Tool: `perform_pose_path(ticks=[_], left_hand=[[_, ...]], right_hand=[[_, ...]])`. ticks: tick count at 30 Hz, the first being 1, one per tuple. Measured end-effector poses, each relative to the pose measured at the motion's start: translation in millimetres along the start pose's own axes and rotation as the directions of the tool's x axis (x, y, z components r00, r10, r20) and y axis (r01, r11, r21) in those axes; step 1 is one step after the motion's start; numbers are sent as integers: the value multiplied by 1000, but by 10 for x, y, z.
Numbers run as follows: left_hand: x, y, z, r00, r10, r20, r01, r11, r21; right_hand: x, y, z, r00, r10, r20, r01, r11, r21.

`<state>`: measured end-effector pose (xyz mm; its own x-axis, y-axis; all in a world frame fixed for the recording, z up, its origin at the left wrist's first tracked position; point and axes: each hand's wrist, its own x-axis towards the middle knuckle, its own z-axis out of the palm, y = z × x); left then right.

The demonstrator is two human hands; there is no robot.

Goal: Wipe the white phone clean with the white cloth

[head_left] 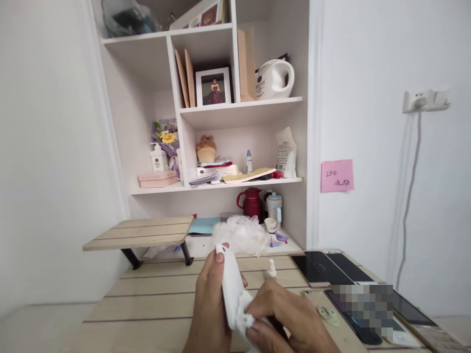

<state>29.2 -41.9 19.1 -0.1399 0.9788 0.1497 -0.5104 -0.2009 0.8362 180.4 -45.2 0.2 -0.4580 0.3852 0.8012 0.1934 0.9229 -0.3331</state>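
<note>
My left hand (209,304) is wrapped round a white phone (228,282), which it holds tilted above the table, with the thumb on the upper edge. A small dark camera lens shows near the phone's top end. In the fingers of my right hand (283,314) a crumpled white tissue (243,309) is pinched and pressed against the lower part and edge of the phone. Just beyond my right hand stands a small bottle with a white spray cap (271,268); its body is mostly hidden.
On the right of the slatted table (154,304) lie several phones (320,267), partly behind a blurred patch. A small raised wooden stand (143,233) is at the back left. Crumpled clear plastic (241,234), a red jug (252,203) and a small cup (270,224) stand beneath the shelves.
</note>
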Motion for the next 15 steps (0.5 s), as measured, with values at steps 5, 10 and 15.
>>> perform_pose_path(ticks=[5, 10, 15], left_hand=[[-54, -73, -79, 993, 106, 54, -113, 981, 161], [-84, -83, -179, 985, 141, 96, -157, 971, 179], [57, -70, -166, 990, -14, 141, -21, 969, 244]], right_hand=[[45, -96, -82, 998, 55, 7, -56, 997, 54], [53, -98, -75, 995, 84, 48, -83, 997, -5], [45, -99, -55, 999, 33, 37, -34, 999, 28]])
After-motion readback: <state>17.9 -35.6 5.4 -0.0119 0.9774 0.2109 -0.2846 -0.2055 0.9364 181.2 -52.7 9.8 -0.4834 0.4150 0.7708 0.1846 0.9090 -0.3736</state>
